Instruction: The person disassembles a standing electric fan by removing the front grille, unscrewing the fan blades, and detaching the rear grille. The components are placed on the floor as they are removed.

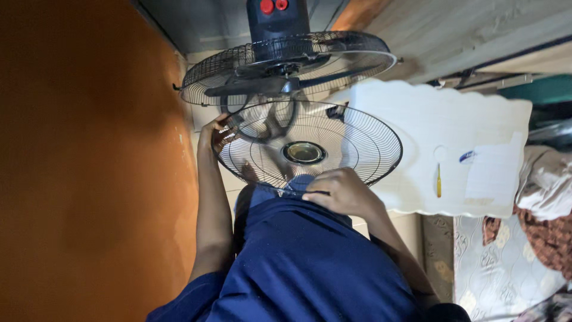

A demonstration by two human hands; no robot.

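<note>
I see the front fan guard [307, 146], a round black wire grille with a shiny metal disc at its centre, held loose in both hands just below the rest of the fan. My left hand [215, 132] grips its rim on the left side, fingers curled through and around the outer wires. My right hand [342, 191] rests on the near edge of the same rim, knuckles up and fingers folded over the wire, so both hands are closed on the guard rather than spread. The guard is tilted, its far edge tucked close under the rear guard [286, 65], which sits on the dark fan body [277, 21] with the blades visible through the wires; whether the two grilles touch I cannot tell. Two red knobs [273, 6] show at the top of the body. My knees in dark blue cloth [298, 262] fill the lower middle of the view, right beneath the guard. To the right lies a white foam board [417, 119] with a small yellow screwdriver [438, 180] on it, well apart from either hand, and a patterned bedspread [506, 262] beyond. An orange wall [83, 161] runs down the left side
</note>
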